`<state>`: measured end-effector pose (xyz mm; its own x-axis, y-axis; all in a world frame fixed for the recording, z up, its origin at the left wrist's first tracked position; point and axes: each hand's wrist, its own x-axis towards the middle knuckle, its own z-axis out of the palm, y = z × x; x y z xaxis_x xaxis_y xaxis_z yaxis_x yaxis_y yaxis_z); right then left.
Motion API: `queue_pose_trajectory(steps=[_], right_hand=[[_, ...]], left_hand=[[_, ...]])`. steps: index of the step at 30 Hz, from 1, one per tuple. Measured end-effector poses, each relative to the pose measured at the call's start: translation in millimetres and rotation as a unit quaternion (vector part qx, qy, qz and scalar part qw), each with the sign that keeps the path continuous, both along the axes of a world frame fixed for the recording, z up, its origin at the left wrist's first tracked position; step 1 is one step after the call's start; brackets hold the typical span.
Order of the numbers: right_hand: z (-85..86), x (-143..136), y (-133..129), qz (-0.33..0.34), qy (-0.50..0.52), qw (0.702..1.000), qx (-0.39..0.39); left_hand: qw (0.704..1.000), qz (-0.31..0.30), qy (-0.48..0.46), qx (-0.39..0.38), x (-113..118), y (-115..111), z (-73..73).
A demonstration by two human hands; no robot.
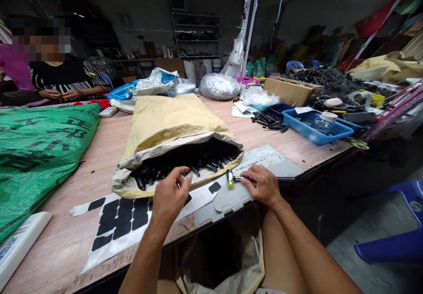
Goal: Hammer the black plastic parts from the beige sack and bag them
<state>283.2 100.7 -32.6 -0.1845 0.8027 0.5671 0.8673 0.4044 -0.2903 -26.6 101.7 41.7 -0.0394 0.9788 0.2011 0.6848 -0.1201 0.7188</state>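
My right hand (262,184) grips the black handle of a small hammer (230,178), which has a shiny metal head and a yellow-green tip. The hammer head is above a grey flat board (264,159) at the table's front edge. My left hand (172,192) is at the mouth of a tan woven sack (178,113), with thumb and fingers curled together. Whatever is between those fingers, if anything, I cannot make out. Inside the sack's open mouth lie many small black tubular parts (158,170). Beneath my left hand is a white sheet with black rounded-square stickers (124,217).
A green sack (42,139) and a white box (23,245) lie on the left. Right of the tan sack are a blue basket (317,126), loose black parts (269,120) and a cardboard box (291,90). An open sack (224,263) sits between my legs. A co-worker (66,78) sits at far left.
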Motion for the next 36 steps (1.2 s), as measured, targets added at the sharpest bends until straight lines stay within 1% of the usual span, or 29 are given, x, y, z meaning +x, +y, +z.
queue_pose_trajectory(steps=[2, 4, 6, 9, 12, 17, 21, 24, 26, 28, 30, 33, 34, 36], right_hand=[[0.2, 0, 0, -0.001, 0.001, 1.0, 0.0], [0.9, 0, -1, -0.002, 0.002, 1.0, -0.001], [1.8, -1, -1, -0.003, 0.004, 1.0, -0.002], [2.7, -1, -2, 0.0, 0.004, 1.0, -0.001], [2.5, -1, -1, 0.003, 0.004, 1.0, 0.004], [1.1, -1, -1, 0.001, 0.001, 1.0, 0.002], [0.6, -1, -1, -0.001, 0.004, 1.0, 0.003], [0.6, -1, -1, -0.002, 0.004, 1.0, 0.003], [0.7, 0, -1, 0.001, 0.003, 1.0, 0.003], [0.7, 0, -1, 0.0, 0.003, 1.0, 0.0], [0.7, -1, -1, -0.002, 0.003, 1.0, -0.003], [0.2, -1, -1, -0.004, 0.004, 1.0, -0.004], [-0.1, -1, -1, -0.004, 0.003, 1.0, -0.004], [-0.5, 0, -1, -0.003, 0.003, 1.0, -0.003]], left_hand=[[0.997, 0.057, 0.056, 0.006, -5, 19, -1.7], [0.991, 0.083, 0.107, -0.014, -5, 33, -3.7], [0.981, 0.098, 0.16, -0.043, -1, 43, -6.1], [0.961, 0.103, 0.245, -0.074, 8, 49, -9.3], [0.946, 0.099, 0.295, -0.086, 13, 47, -9.5], [0.939, 0.103, 0.303, -0.127, 9, 39, -4.6], [0.939, 0.1, 0.293, -0.148, 2, 33, -6.2], [0.948, 0.107, 0.265, -0.138, -3, 26, -9.5], [0.961, 0.111, 0.231, -0.102, -4, 19, -10.7], [0.977, 0.093, 0.189, -0.041, -4, 12, -11.1], [0.989, 0.036, 0.142, 0.006, 0, 5, -12.1], [0.993, -0.067, 0.096, 0.014, 10, -1, -16.6], [0.992, -0.09, 0.092, 0.011, 14, -2, -19.0], [0.99, -0.11, 0.091, 0.005, 21, -4, -24.1]])
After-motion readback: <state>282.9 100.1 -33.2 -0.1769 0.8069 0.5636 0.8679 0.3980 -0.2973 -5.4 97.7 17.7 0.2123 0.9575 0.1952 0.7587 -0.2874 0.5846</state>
